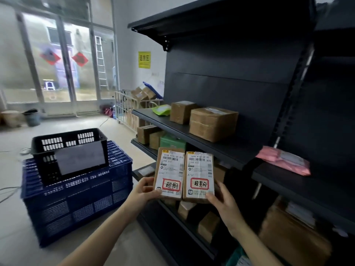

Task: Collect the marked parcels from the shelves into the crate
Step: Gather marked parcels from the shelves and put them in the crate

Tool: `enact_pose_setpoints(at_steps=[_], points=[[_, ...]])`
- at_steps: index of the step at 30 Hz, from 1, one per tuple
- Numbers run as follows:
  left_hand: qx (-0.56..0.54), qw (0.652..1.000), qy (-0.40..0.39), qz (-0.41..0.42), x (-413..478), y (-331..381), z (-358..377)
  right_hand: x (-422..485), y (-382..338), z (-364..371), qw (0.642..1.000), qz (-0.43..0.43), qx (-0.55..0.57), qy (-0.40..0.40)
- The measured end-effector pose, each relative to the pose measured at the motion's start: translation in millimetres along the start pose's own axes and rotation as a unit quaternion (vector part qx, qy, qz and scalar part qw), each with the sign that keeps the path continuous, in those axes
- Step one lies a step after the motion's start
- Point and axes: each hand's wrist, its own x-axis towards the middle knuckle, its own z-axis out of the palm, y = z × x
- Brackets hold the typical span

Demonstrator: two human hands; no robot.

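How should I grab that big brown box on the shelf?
Grip the big brown box by its left and right sides, reaching in from the open front of the shelf. It sits flat near the edge, looks too wide for one hand, and a smaller box stands close on its left, so probably slide it forward first.

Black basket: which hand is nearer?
Left. The left hand grips the left parcel, right of the black basket; the right hand grips the right parcel, farther right.
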Motion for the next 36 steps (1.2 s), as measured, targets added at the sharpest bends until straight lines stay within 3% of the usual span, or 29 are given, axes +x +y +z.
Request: enact_pose_setpoints(at_steps=[14, 22, 36], points=[[0.036, 0.993, 0.112, 0.013, 74.7, 24.6, -232.7, 152.3, -24.1, 235.2, 0.995, -0.023, 0.007, -0.101], [0.034, 0.98, 0.196, 0.014, 116.9, 22.9, -327.2, 239.5, -20.7, 340.4, 0.98, -0.025, 0.017, -0.195], [0.017, 0.962, 0.273, -0.011, 277.0, 44.0, -475.3, 451.5, -25.4, 492.5, 0.955, -0.019, 0.013, -0.297]])
